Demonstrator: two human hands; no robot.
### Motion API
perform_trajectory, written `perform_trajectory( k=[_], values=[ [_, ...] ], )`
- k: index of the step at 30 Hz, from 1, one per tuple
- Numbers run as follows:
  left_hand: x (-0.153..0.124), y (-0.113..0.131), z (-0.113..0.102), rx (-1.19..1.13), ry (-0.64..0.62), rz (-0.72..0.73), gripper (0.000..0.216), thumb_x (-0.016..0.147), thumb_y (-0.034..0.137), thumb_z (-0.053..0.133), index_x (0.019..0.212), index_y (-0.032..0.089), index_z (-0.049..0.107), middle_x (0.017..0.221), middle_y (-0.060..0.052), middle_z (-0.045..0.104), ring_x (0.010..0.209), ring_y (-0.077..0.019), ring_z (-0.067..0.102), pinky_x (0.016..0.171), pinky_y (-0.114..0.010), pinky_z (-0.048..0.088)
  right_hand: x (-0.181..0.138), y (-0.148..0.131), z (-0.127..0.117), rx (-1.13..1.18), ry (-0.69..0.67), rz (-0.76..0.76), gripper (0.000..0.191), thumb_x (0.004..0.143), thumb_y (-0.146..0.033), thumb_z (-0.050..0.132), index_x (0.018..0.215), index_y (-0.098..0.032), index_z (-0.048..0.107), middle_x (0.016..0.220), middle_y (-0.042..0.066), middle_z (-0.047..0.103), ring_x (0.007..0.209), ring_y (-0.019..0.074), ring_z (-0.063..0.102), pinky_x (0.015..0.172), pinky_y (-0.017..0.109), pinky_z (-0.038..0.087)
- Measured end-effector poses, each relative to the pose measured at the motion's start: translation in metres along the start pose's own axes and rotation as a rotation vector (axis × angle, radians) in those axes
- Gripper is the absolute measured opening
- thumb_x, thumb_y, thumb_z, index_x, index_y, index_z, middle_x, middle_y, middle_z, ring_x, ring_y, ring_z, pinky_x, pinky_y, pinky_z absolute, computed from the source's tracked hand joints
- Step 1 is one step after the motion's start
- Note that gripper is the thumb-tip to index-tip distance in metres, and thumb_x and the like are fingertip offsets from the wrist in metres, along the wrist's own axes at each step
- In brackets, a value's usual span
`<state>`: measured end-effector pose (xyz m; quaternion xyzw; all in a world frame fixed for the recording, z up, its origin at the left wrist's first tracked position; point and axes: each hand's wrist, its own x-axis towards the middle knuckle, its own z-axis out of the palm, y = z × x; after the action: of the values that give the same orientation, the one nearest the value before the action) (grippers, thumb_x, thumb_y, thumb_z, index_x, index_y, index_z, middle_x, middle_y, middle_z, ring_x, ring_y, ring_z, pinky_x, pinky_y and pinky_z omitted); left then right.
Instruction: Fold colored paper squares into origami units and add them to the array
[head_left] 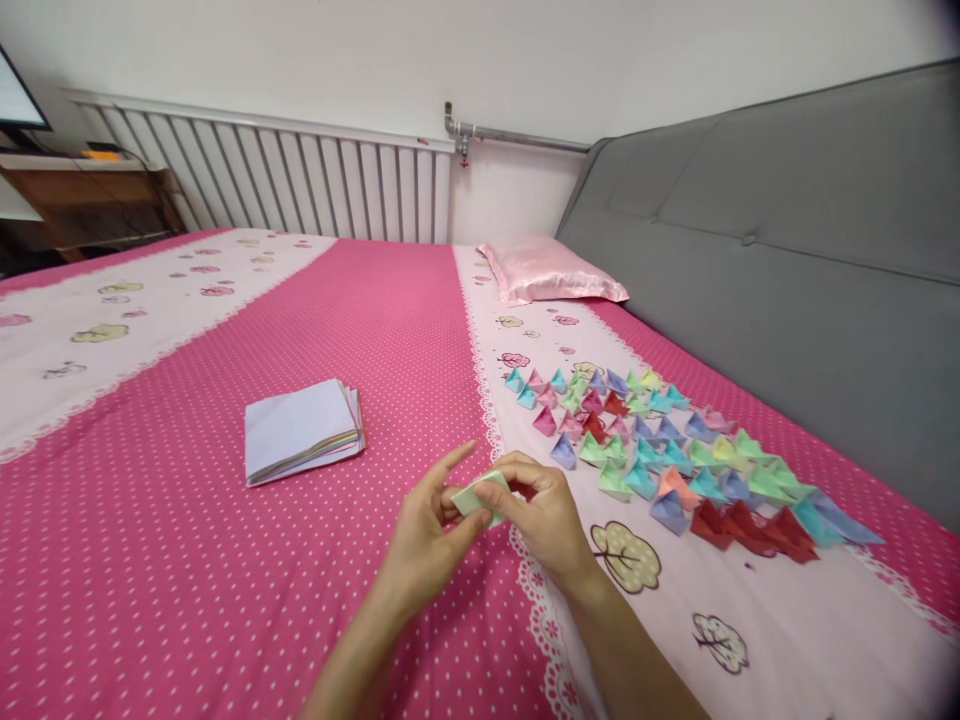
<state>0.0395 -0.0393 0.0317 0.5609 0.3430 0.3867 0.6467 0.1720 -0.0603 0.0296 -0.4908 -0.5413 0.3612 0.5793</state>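
Observation:
A small piece of folded pale green paper [471,497] is held between my two hands above the bed. My left hand [430,527] grips its lower left side with the thumb, its index finger stretched out away from the paper. On the other side, my right hand [545,512] pinches the paper with the thumb on top and the fingers curled behind. To the right lie many folded paper boats [667,455] in blue, green, red, pink and orange. A stack of coloured paper sheets [300,430], lilac on top, rests to the left of my hands.
The bed cover [390,330] is pink with white dots and pale printed bands. A pink pillow [551,268] lies near the grey headboard [780,240]. Along the wall stands a white radiator [300,175] with a pipe [517,135]. A wooden desk [97,195] is at far left.

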Motion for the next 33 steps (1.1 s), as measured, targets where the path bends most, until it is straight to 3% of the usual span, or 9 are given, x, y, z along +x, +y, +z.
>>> perform_trajectory(
  k=[3, 6, 9, 18, 22, 26, 31, 33],
  values=[
    [0.0015, -0.0005, -0.0005, -0.017, -0.039, -0.039, 0.052, 0.069, 0.024, 0.067, 0.117, 0.015, 0.050, 0.064, 0.002, 0.055, 0.059, -0.0085, 0.050, 0.055, -0.019, 0.038, -0.0007, 0.0022, -0.0005, 0.103, 0.017, 0.063, 0.012, 0.073, -0.029, 0.066, 0.076, -0.018, 0.069, 0.073, 0.002, 0.062, 0.068, 0.0136, 0.055, 0.062, 0.025, 0.043],
    [0.0023, -0.0028, -0.0012, 0.024, -0.088, -0.069, 0.023, 0.070, 0.030, 0.066, 0.081, 0.010, 0.063, 0.067, -0.003, 0.061, 0.061, -0.0106, 0.053, 0.059, -0.022, 0.040, -0.0006, 0.0048, -0.0007, 0.176, 0.038, 0.101, 0.013, 0.071, -0.029, 0.067, 0.074, -0.017, 0.068, 0.070, 0.001, 0.061, 0.065, 0.0129, 0.055, 0.060, 0.024, 0.043],
    [0.0023, -0.0037, -0.0016, 0.109, -0.110, -0.116, 0.027, 0.070, 0.036, 0.064, 0.063, 0.010, 0.062, 0.058, -0.003, 0.060, 0.053, -0.0100, 0.050, 0.054, -0.022, 0.037, -0.0001, 0.0063, -0.0009, 0.213, 0.074, 0.139, 0.018, 0.072, -0.032, 0.066, 0.069, -0.015, 0.064, 0.062, -0.001, 0.057, 0.057, 0.0105, 0.050, 0.053, 0.022, 0.040],
    [0.0011, -0.0007, -0.0021, 0.181, -0.124, -0.068, 0.028, 0.066, 0.036, 0.067, 0.055, 0.012, 0.057, 0.048, 0.002, 0.048, 0.045, -0.0072, 0.038, 0.045, -0.021, 0.026, 0.0002, 0.0071, 0.0015, 0.254, 0.197, 0.163, 0.029, 0.071, -0.037, 0.065, 0.055, -0.015, 0.055, 0.052, -0.004, 0.043, 0.049, 0.0076, 0.036, 0.045, 0.021, 0.031],
    [-0.0003, 0.0010, -0.0033, 0.266, -0.109, 0.005, 0.029, 0.068, 0.034, 0.066, 0.052, 0.012, 0.056, 0.046, 0.003, 0.045, 0.046, -0.0069, 0.035, 0.046, -0.021, 0.025, -0.0002, 0.0053, 0.0053, 0.352, 0.186, 0.231, 0.031, 0.070, -0.037, 0.067, 0.052, -0.014, 0.053, 0.050, -0.005, 0.042, 0.047, 0.0068, 0.033, 0.044, 0.021, 0.028],
    [0.0006, 0.0007, -0.0030, 0.233, -0.137, -0.015, 0.029, 0.068, 0.036, 0.066, 0.054, 0.012, 0.057, 0.048, 0.002, 0.045, 0.047, -0.0073, 0.035, 0.047, -0.021, 0.025, 0.0008, 0.0072, 0.0057, 0.382, 0.181, 0.263, 0.031, 0.068, -0.037, 0.068, 0.052, -0.015, 0.053, 0.049, -0.005, 0.043, 0.046, 0.0066, 0.033, 0.044, 0.021, 0.028],
    [0.0029, -0.0022, 0.0002, 0.055, -0.155, -0.061, 0.030, 0.068, 0.040, 0.065, 0.073, 0.011, 0.061, 0.063, -0.002, 0.055, 0.056, -0.0105, 0.045, 0.054, -0.022, 0.032, 0.0004, 0.0081, 0.0042, 0.255, 0.192, 0.188, 0.030, 0.071, -0.038, 0.065, 0.054, -0.015, 0.055, 0.050, -0.005, 0.045, 0.047, 0.0077, 0.036, 0.046, 0.021, 0.030],
    [0.0035, -0.0034, 0.0003, 0.052, -0.118, -0.049, 0.033, 0.069, 0.044, 0.063, 0.067, 0.011, 0.059, 0.059, 0.000, 0.051, 0.053, -0.0094, 0.041, 0.052, -0.022, 0.030, -0.0006, 0.0062, 0.0043, 0.133, 0.198, 0.126, 0.028, 0.073, -0.037, 0.063, 0.056, -0.015, 0.058, 0.053, -0.003, 0.048, 0.050, 0.0090, 0.040, 0.048, 0.022, 0.033]
  ],
)
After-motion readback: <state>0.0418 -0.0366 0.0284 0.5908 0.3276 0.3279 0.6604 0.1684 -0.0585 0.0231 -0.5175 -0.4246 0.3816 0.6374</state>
